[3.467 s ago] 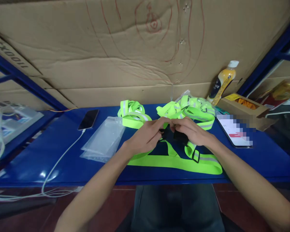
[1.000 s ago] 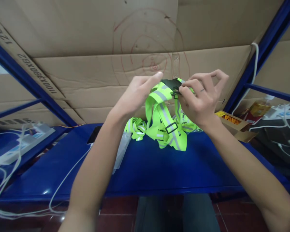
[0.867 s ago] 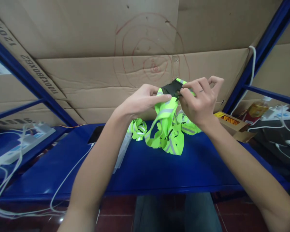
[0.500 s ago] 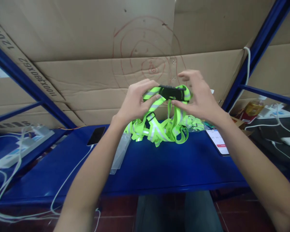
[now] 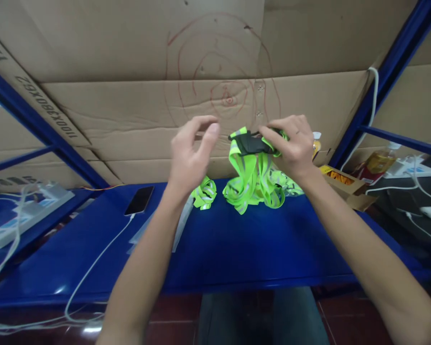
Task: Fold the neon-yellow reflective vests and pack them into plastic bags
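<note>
Black buckle, partly hidden by the gripping right hand; left hand gaping, forearm partly covering plastic bags

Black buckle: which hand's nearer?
Right. The right hand holds the black buckle at its right end; the left hand, open, is apart from it, to its left.

right grip holds green straps with black buckle; left grip hovers apart.

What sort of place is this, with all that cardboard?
Probably a work corner in a storeroom or workshop. A blue shelf serves as the table, big cardboard sheets stand behind it, and shiny-striped green straps hang from the right hand.
</note>
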A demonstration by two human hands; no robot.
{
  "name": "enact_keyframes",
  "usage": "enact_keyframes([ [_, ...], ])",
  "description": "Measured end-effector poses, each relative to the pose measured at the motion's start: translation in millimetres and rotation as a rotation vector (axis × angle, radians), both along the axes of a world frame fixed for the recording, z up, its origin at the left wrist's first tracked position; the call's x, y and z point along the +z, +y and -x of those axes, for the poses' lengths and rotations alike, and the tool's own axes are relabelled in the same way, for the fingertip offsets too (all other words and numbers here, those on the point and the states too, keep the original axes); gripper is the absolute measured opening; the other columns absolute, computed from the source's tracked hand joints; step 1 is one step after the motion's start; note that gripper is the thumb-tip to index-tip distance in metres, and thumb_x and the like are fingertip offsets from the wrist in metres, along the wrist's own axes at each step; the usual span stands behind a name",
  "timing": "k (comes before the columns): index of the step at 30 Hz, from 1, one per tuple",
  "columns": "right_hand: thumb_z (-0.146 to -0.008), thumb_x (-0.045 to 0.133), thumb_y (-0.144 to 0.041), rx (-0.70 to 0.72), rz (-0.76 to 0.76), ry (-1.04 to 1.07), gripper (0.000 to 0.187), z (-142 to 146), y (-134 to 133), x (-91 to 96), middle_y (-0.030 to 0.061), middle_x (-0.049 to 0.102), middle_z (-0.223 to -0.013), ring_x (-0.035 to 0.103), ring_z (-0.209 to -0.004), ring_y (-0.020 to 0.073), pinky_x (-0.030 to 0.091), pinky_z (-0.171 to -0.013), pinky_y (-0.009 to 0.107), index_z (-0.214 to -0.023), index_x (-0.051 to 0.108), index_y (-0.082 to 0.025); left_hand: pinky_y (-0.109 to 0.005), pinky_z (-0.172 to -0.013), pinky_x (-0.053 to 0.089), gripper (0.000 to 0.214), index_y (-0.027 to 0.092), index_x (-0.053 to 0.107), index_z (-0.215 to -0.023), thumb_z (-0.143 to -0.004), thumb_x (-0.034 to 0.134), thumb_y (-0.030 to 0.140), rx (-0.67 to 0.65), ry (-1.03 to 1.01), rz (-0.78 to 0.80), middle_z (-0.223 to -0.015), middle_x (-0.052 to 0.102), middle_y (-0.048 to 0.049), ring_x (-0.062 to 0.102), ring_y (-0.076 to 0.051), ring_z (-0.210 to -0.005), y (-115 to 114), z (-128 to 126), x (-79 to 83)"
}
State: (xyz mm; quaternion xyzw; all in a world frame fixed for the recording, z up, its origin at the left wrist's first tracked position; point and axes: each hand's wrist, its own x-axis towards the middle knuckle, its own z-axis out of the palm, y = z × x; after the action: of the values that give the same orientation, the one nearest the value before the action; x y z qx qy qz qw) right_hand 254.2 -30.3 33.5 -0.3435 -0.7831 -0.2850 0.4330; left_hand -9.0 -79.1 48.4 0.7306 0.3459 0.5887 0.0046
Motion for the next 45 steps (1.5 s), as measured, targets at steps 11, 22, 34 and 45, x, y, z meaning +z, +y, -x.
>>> enact_keyframes([
  [11,-0.089,0.081,-0.053,0.127,0.727,-0.201,0.058,-16.4,-12.1,-35.5,0.0138,0.074,-0.117,0.067,-0.109,0.0329,0.052,-0.097,0.048,-0.135,0.068,-0.02,-0.033,-0.081,0.06,0.044,0.014,0.078,-0.098,-0.082,0.087,0.054,-0.499,-0.005,0.547,-0.094,0.08,-0.0092,0.074,-0.023,-0.089,42.8,-0.8,-47.2],
  [22,-0.1,0.067,-0.041,0.291,0.702,-0.141,0.031,-8.1,-4.6,15.8,0.0059,0.081,-0.098,0.074,-0.092,0.024,0.053,-0.09,0.036,-0.117,0.081,-0.019,-0.04,-0.098,0.057,0.02,0.023,0.085,-0.103,-0.1,0.072,0.038,-0.285,0.152,0.019,-0.106,0.083,-0.0086,0.077,-0.027,-0.103,46.5,-13.3,-26.6],
  [34,-0.098,0.059,-0.023,0.298,0.392,-0.042,0.062,10.1,0.8,-14.6,0.0144,0.061,-0.153,0.059,-0.141,0.0336,0.049,-0.115,0.05,-0.16,0.053,-0.023,-0.029,-0.074,0.059,0.054,0.016,0.079,-0.106,-0.071,0.099,0.052,-0.518,-0.144,0.521,-0.099,0.079,-0.0081,0.073,-0.021,-0.083,51.0,-11.0,-27.9],
  [45,-0.098,0.07,-0.06,0.611,1.072,0.044,0.045,-2.7,18.8,-17.9,0.0012,0.068,-0.086,0.052,-0.071,0.0133,0.044,-0.064,0.024,-0.105,0.07,-0.016,-0.038,-0.108,0.052,0.042,0.017,0.076,-0.121,-0.093,0.081,0.048,-0.489,0.111,0.356,-0.127,0.078,-0.0125,0.071,-0.028,-0.121,72.4,-15.3,-48.8],
])
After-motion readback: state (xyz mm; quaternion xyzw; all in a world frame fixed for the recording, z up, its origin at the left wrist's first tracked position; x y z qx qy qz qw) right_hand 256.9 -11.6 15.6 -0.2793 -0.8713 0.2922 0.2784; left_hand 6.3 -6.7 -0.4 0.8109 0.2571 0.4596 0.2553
